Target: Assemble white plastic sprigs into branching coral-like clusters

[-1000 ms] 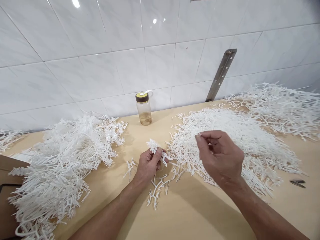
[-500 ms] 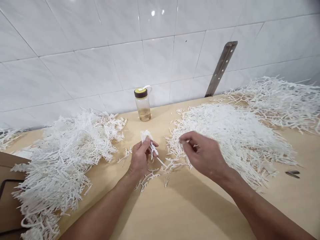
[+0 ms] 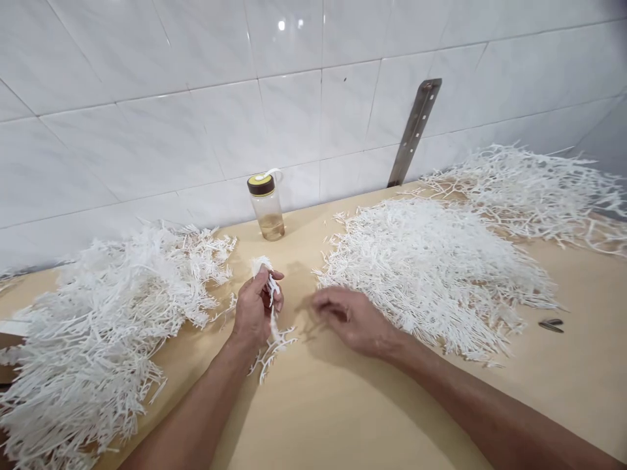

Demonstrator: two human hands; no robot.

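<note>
My left hand point(image 3: 252, 310) is closed on a white branched plastic twig point(image 3: 272, 287), pinched between thumb and fingers, with a frayed white end above the thumb. More of the thin white branching hangs down below the fingers, near the loose twigs point(image 3: 268, 359) on the table. My right hand point(image 3: 350, 320) hovers over the table at the left edge of a large pile of white twigs point(image 3: 435, 267). Its fingers are bent and their tips blurred by motion, so whether they hold anything does not show.
A heap of frilly white sprigs point(image 3: 112, 313) lies on the left. A bottle with a yellow-and-black lid point(image 3: 267, 209) stands by the tiled wall, where a metal strip point(image 3: 414, 134) leans. More white branches point(image 3: 539, 189) lie back right, near dark snips point(image 3: 552, 325).
My right hand has moved left and down, off the pile and closer to my left hand. The loose branch between the hands no longer lies there. The view has shifted slightly right.
</note>
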